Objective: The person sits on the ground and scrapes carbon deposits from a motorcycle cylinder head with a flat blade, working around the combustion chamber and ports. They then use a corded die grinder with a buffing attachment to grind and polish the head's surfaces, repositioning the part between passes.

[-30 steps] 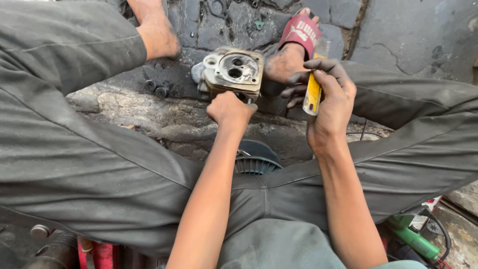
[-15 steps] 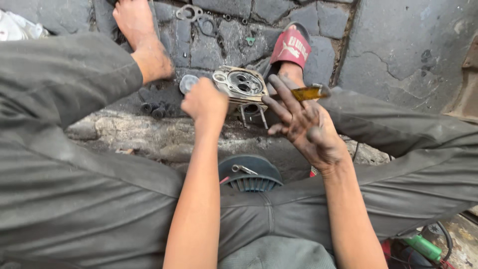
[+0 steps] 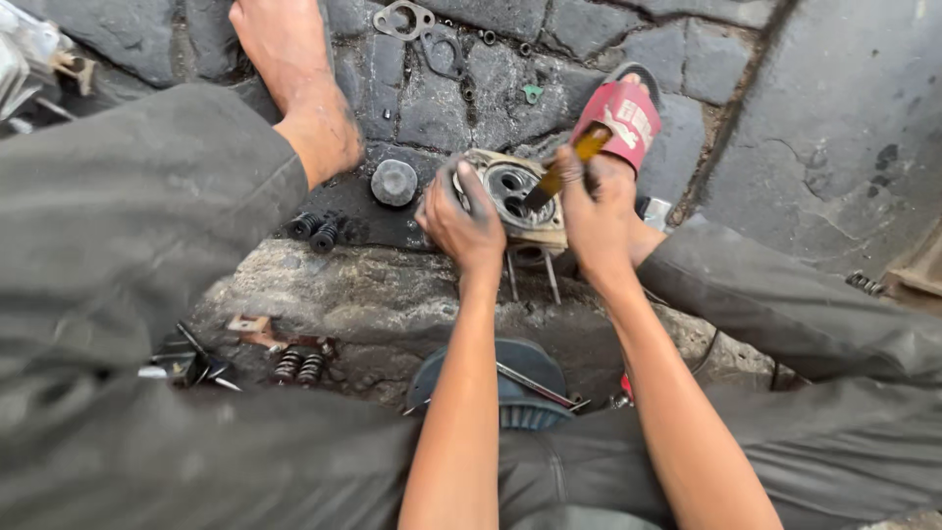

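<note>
Cobbled ground (image 3: 824, 147); both hands crowd the engine part (image 3: 510, 191) at its edge

Single head-worn view, looking steeply down over the lap at both forearms; close, at arm's length from the cylinder head (image 3: 517, 201) on the stone curb (image 3: 373, 285); cobbled ground (image 3: 510, 59) filling the upper frame; no second view to compare.

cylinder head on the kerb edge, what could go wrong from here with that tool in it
The cylinder head sits at the lip of the stone kerb, steadied only by the left hand; a hard push could tip it off. The right hand works a yellow-handled tool into the bore; a slip might gouge the seat or jab the left-hand fingers. Loose valve springs nearby could roll away.
</note>
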